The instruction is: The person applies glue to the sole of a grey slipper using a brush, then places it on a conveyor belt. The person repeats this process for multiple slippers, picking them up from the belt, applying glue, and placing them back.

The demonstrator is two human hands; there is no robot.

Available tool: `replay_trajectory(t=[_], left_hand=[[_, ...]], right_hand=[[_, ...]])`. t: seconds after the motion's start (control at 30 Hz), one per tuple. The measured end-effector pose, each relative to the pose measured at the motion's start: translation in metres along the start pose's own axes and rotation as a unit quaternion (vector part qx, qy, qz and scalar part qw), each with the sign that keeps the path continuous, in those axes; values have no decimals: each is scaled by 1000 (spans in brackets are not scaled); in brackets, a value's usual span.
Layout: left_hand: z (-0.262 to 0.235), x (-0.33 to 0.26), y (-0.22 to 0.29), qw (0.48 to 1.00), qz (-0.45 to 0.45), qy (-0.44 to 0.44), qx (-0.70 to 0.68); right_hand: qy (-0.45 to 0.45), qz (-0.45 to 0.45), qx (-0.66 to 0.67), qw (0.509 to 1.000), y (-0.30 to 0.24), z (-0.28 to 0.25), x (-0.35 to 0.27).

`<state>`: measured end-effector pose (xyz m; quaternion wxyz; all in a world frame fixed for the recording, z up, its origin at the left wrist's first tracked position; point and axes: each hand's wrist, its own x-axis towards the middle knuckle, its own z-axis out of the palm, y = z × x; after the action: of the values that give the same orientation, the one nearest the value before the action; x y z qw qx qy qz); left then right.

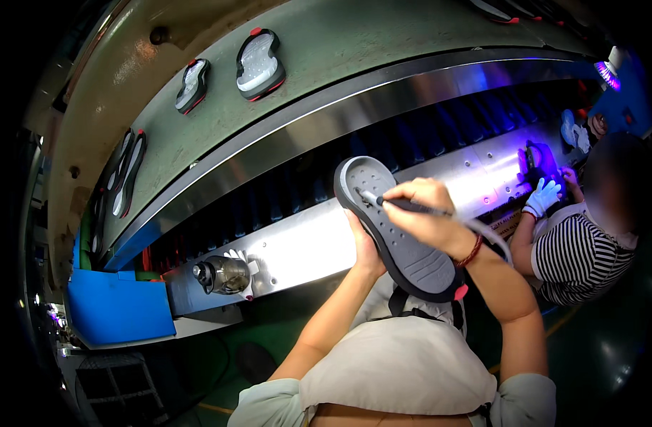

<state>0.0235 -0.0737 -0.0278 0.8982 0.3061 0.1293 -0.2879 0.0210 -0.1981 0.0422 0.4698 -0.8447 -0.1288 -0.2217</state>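
While left hand point(366, 248) round grey sole point(410, 245), right hand point(440, 226) round pen-like tool point(414, 206), lettered carton point(507, 223) rightward

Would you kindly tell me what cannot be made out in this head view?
Head view:
- Left hand: most fingers, hidden behind the grey sole.
- That sole's far side: turned away from the camera.
- Dark pieces, upper right: cut off by the picture's rim.
- Co-worker: face blurred.

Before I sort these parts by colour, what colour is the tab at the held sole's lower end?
The tab is pinkish red, clearest in the head view.
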Motion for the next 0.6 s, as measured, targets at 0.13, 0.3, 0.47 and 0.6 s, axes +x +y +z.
replay_trajectory(t=[0.13, 0.3, 0.47, 0.6], left_hand=[[2, 5, 14, 996, 77, 43, 1], [-29, 8, 39, 990, 136, 6, 31], [-17, 2, 29, 991, 94, -94, -18], [18, -5, 20, 995, 82, -41, 40]], right_hand=[[-40, -64, -45, 996, -5, 3, -38], [-190, -5, -6, 982, -7, -41, -75], [-116, 166, 207, 957, -31, -59, -8], [-93, 179, 240, 950, -17, -46, 14]])
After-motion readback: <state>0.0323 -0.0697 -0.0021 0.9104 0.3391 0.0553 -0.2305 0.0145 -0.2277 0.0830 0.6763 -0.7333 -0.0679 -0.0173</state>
